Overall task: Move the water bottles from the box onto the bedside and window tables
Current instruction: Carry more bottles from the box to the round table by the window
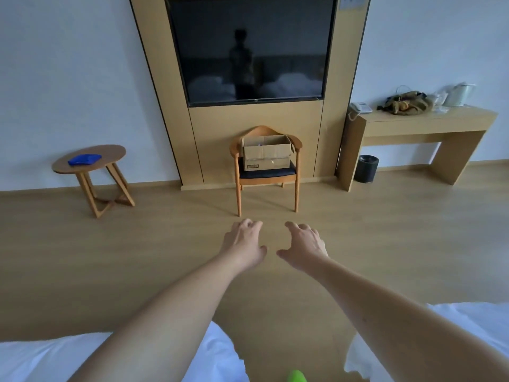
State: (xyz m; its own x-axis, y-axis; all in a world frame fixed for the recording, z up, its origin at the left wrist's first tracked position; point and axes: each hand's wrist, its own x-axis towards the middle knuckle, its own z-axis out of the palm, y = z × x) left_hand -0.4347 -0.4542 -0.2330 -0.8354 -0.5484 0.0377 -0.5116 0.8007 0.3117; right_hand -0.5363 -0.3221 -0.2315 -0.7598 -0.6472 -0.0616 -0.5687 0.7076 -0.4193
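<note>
An open cardboard box [266, 154] sits on the seat of a wooden chair [265, 176] against the wall panel under the TV. Something clear glints inside the box; no bottle can be made out. My left hand [243, 242] and my right hand [301, 244] are stretched out in front of me over the floor, well short of the chair. Both hold nothing, with fingers loosely curled. A small round wooden table [110, 155] stands at the left by the wall, with a blue object [84, 159] on it.
A wall TV [249, 48] hangs above the chair. A long wooden desk [418, 125] at the right carries a phone [359, 107], a bag and a kettle [460, 94]; a dark bin [366, 168] stands beside it. White bedding [33, 359] edges both lower corners, a wooden-floor aisle between.
</note>
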